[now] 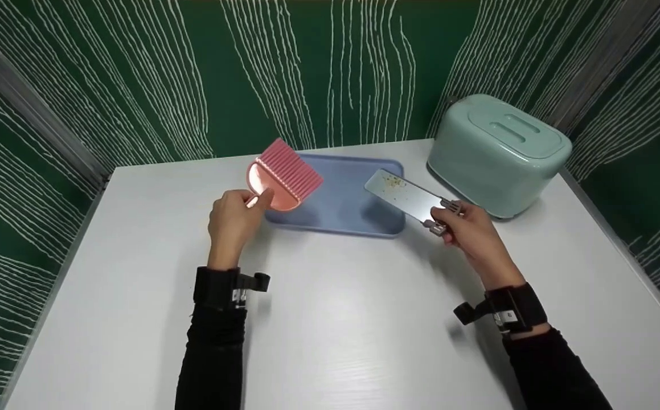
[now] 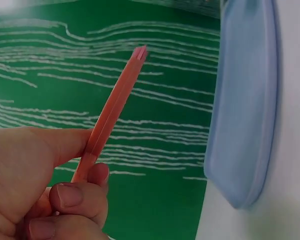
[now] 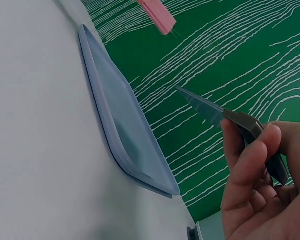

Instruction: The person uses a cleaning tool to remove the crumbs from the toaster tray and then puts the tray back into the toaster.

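Observation:
My left hand [image 1: 237, 219] pinches an orange cleaning brush [image 1: 275, 185] with pink bristles, raised over the left part of a blue tray [image 1: 335, 227]. Seen edge-on in the left wrist view, the brush [image 2: 112, 112] sits between thumb and curled fingers. My right hand [image 1: 472, 232] grips the grey end of a flat, shiny crumb tray [image 1: 412, 200], its far end over the blue tray's right side. Brownish crumbs [image 1: 393, 181] lie near that far end. In the right wrist view the crumb tray [image 3: 202, 106] appears side-on, thumb and fingers around its grey end.
A mint-green toaster [image 1: 495, 156] with two slots on top stands at the back right, close beyond my right hand. The white table [image 1: 335, 319] ends at a green wall [image 1: 307, 74] with white wavy lines. Similar walls stand on both sides.

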